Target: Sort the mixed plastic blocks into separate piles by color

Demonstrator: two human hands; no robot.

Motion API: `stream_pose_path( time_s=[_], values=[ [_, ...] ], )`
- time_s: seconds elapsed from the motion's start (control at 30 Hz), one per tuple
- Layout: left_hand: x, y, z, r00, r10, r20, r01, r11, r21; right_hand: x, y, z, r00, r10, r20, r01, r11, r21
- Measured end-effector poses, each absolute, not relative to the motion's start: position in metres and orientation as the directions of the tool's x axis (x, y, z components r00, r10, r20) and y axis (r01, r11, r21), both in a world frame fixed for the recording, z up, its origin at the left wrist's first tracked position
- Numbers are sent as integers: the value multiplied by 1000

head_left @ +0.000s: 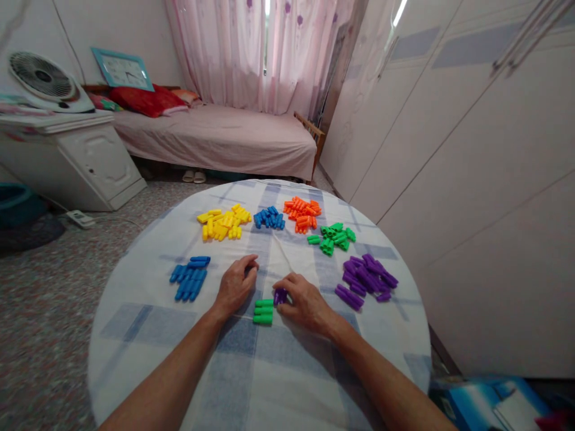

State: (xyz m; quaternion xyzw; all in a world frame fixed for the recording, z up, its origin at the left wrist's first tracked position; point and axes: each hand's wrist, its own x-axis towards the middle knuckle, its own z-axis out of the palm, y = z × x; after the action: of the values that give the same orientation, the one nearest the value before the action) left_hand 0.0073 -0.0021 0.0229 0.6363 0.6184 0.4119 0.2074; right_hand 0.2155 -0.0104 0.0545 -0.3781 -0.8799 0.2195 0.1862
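Slim purple plastic pieces [280, 296] are pinched between the thumb and fingers of my right hand [305, 304], low over the table. Just left of them, several green pieces [263, 312] lie side by side in a small block. My left hand [237, 285] rests on the cloth up and left of the green block, fingers loosely bent, a gap at the thumb and nothing seen in it. Part of its palm side is hidden. Left of that hand lies a group of blue pieces [191, 279], lined up in rows.
Piles of yellow [223, 223], small blue [269, 218], orange [302, 214], green [333, 238] and purple pieces [368, 278] arc across the far side and right of the round table [148, 371]. A bed [215, 131] and wardrobe [471, 179] stand beyond.
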Motion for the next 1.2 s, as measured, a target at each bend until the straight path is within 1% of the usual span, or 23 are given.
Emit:
stream_pose_path(
  time_s=[0.07, 0.13, 0.23, 0.33, 0.43, 0.53, 0.6, 0.63, 0.7, 0.73, 0.8, 0.87, 0.97, 1.07, 1.13, 1.2],
  values=[
    [6, -2, 22, -107, 959, 261, 614, -142, 777, 220, -12, 60, -606, 771, 195, 611, 608, -507],
    [6, -1, 22, -106, 962, 252, 614, -136, 777, 234, -12, 71, -520, 821, 237, 673, 564, -479],
    [6, -2, 24, -96, 964, 248, 617, -137, 775, 272, -12, 84, -316, 900, 302, 814, 420, -401],
    [6, -2, 24, -94, 964, 250, 618, -140, 773, 314, -11, 84, -159, 936, 315, 917, 258, -305],
    [6, -2, 24, -101, 961, 258, 625, -141, 768, 341, -12, 75, -89, 950, 300, 955, 167, -244],
    [7, -2, 24, -102, 959, 263, 624, -145, 768, 339, -16, 71, -59, 940, 336, 955, 151, -255],
    [7, -2, 24, -99, 960, 261, 621, -145, 770, 321, -22, 74, -100, 934, 342, 919, 218, -327],
    [7, -1, 24, -98, 961, 259, 621, -144, 771, 308, -25, 75, -154, 933, 325, 883, 277, -378],
    [7, -1, 24, -98, 962, 256, 625, -140, 768, 278, -33, 78, -329, 911, 250, 772, 411, -485],
    [7, -1, 24, -97, 962, 254, 627, -139, 766, 263, -37, 78, -419, 882, 215, 715, 466, -521],
    [6, -1, 24, -94, 964, 250, 626, -138, 767, 235, -42, 75, -551, 817, 170, 644, 546, -535],
    [6, -2, 24, -96, 965, 243, 619, -133, 774, 213, -46, 69, -616, 774, 147, 624, 594, -509],
    [6, -3, 23, -102, 966, 236, 611, -127, 782, 193, -48, 59, -639, 758, 133, 639, 619, -458],
    [6, -3, 23, -104, 965, 239, 609, -128, 783, 191, -45, 56, -633, 764, 127, 655, 616, -439],
    [5, -2, 22, -108, 962, 251, 606, -136, 784, 198, -35, 60, -591, 792, 152, 681, 591, -433],
    [5, -1, 22, -110, 958, 264, 604, -146, 784, 212, -16, 68, -489, 848, 205, 747, 528, -403]
  ],
)
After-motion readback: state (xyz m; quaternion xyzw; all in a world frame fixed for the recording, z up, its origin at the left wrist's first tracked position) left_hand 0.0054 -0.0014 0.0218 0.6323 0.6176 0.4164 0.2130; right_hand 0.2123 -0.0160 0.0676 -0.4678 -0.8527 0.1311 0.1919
